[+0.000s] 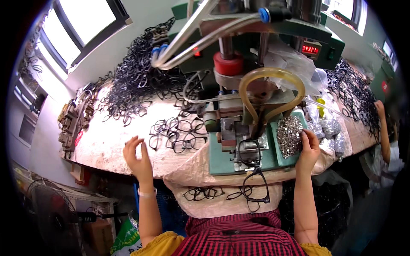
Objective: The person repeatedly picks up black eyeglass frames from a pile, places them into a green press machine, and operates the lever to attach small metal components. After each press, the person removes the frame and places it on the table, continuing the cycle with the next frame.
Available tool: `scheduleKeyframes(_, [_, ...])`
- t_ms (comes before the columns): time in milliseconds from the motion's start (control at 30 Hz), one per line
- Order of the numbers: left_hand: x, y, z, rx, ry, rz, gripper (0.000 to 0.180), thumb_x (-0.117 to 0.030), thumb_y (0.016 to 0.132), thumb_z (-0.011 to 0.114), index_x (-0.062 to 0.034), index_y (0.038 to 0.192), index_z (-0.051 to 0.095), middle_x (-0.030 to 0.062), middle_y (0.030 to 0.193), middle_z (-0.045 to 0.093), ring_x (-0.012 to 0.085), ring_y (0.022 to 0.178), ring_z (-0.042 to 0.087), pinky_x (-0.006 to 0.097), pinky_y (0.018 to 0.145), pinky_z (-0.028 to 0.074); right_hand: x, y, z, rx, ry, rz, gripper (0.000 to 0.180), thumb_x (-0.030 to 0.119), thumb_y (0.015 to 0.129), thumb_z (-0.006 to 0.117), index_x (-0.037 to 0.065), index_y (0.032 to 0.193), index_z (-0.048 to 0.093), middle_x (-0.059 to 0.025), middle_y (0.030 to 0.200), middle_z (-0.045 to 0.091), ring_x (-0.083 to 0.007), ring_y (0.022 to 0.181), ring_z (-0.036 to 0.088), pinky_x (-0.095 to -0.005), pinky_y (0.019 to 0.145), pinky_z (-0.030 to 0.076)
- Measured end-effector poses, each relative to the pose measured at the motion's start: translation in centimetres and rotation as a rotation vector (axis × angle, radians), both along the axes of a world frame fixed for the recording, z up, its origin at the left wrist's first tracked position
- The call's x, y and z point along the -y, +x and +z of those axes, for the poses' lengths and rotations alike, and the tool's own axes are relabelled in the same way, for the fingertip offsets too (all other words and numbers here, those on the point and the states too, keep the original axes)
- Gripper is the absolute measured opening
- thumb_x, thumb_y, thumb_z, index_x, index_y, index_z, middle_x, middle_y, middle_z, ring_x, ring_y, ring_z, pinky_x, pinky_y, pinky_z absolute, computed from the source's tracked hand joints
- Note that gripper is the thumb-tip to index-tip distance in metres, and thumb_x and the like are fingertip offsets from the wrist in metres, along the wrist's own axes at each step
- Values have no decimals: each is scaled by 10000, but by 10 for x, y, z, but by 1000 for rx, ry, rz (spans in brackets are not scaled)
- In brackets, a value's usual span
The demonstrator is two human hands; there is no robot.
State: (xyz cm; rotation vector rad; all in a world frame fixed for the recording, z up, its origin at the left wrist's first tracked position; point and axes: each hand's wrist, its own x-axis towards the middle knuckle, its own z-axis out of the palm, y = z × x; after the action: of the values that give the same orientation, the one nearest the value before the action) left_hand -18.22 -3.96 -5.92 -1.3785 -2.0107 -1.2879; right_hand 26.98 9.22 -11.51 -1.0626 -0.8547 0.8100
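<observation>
Upper left: bright window [94,19], dark-framed, set in a pale wall [143,17]. Second window [347,12] cut off at upper right. Metal blocks [67,128] lined up along the left end of the bench [106,147]. Lower left, below bench height: black fan [55,217], caged, dim; brown carton [100,234] near it; green-and-white bag [124,239] nearby. Right side: clear bags [338,143] grouped on the bench. Dark sack [335,198] below them. Far right: co-worker's bare forearm [385,141], body mostly in shadow.
</observation>
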Motion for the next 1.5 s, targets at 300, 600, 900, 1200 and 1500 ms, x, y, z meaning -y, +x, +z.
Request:
scheduleKeyframes(300, [-97,-85,-101,-40,-584,511,350,-328,871,593,-30,731,713,162,981,669,357,1016,545,428,892,453,-4,-30,37,284,-72,138,144,41,863,682,-2,998,705,-24,906,699,-87,812,619,-229,767,479])
scheduleKeyframes(600, [-62,-24,-46,233,-9,91,185,-180,919,638,-4,911,580,51,666,559,183,568,499,338,553,419,58,4,68,553,18,170,139,-29,811,683,-17,947,708,-63,893,693,-153,861,638,-282,791,478])
scheduleKeyframes(900, [-44,67,-43,877,246,-468,130,-154,989,592,-25,994,592,-5,827,588,57,684,522,211,613,450,21,-102,92,281,159,407,316,16,774,689,-2,1079,607,-66,854,679,-143,862,635,-281,819,473])
scheduleKeyframes(1200, [-40,138,65,678,543,-1055,112,-84,1002,514,-6,1036,588,133,1005,658,222,959,629,363,857,511,26,-105,95,47,130,549,598,-1,782,681,-16,1320,422,-64,911,679,-115,953,608,-267,923,422])
scheduleKeyframes(1500, [-45,159,81,401,339,-1015,75,-35,875,645,26,918,654,157,880,708,228,828,626,357,794,473,44,-104,120,167,86,623,616,35,796,704,-11,1332,404,-100,1032,661,-157,989,606,-292,934,427])
